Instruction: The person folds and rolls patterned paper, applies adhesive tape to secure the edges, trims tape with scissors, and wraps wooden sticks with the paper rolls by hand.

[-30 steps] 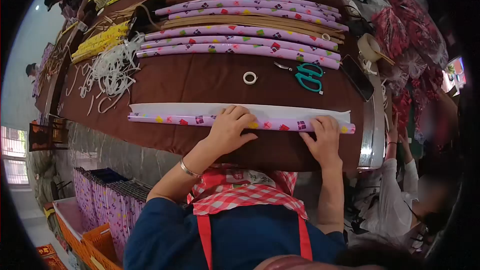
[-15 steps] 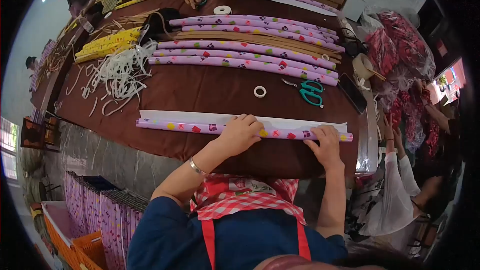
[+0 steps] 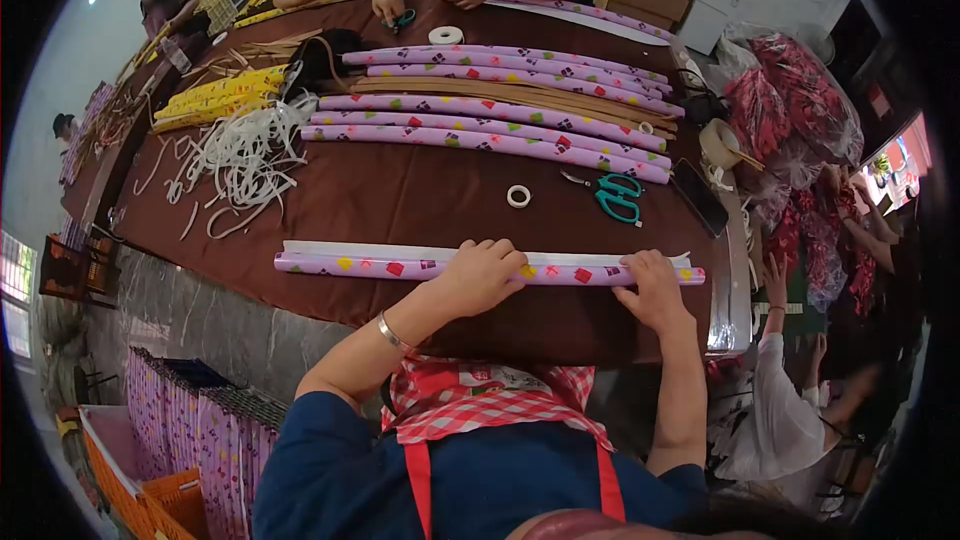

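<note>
A purple printed paper roll [image 3: 385, 268] lies across the near part of the table, with a narrow strip of its white underside [image 3: 340, 249] showing along the far edge. My left hand [image 3: 483, 275] curls over its middle, fingers on top and thumb on the near side. Nearer the right end, my right hand [image 3: 655, 288] grips the same roll with bent fingers. Beyond it lie a small roll of white tape [image 3: 518, 197] and teal-handled scissors [image 3: 618, 198].
Several finished purple rolls [image 3: 490, 139] lie farther back with brown strips [image 3: 500, 93]. At left are tangled white strips [image 3: 240, 165] and yellow rolls [image 3: 220, 95]. A phone [image 3: 700, 200] rests near the right edge. Across the table, a co-worker's hand [image 3: 388, 6] holds scissors.
The white strip behind the roll has become narrower as more of it is wound in. Both my hands stay on the roll. The view has shifted slightly.
</note>
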Demonstrator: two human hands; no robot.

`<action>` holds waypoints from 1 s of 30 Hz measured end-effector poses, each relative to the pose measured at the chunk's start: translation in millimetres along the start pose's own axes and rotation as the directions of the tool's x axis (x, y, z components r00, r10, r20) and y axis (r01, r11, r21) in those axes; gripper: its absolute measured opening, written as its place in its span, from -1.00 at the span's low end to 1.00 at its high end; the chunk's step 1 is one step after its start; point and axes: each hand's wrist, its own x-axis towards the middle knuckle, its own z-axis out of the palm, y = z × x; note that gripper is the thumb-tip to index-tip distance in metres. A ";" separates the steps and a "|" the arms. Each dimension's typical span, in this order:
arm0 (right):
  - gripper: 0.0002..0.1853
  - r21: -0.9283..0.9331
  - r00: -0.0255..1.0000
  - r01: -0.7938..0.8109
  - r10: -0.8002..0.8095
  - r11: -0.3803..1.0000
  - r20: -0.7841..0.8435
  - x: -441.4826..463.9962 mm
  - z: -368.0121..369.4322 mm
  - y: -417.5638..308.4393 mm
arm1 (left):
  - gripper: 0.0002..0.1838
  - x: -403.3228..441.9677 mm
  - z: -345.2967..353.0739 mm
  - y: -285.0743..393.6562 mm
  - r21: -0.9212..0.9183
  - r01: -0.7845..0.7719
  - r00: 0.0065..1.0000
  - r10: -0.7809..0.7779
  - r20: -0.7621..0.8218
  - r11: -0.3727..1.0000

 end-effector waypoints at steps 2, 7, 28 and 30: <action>-0.58 -0.012 1.000 0.019 -0.019 1.000 0.006 0.7 -2.4 2.2 | -0.63 -3.5 -5.2 -1.1 0.058 0.000 1.000 0.000 -0.002 0.998; -0.60 -0.020 0.998 0.050 -0.050 0.999 -0.029 12.7 -11.7 4.0 | -0.59 1.6 -29.6 -10.9 0.149 -0.011 0.999 0.005 0.040 0.989; -0.61 -0.031 0.957 -0.023 0.013 0.999 -0.289 49.0 -103.1 48.2 | -0.63 131.0 -148.3 2.6 0.274 -0.358 0.911 0.398 -0.106 0.893; -0.61 -0.135 0.924 0.018 -0.068 0.991 -0.377 39.6 -92.4 43.8 | -0.61 120.2 -143.8 6.2 0.269 -0.358 0.917 0.391 -0.079 0.894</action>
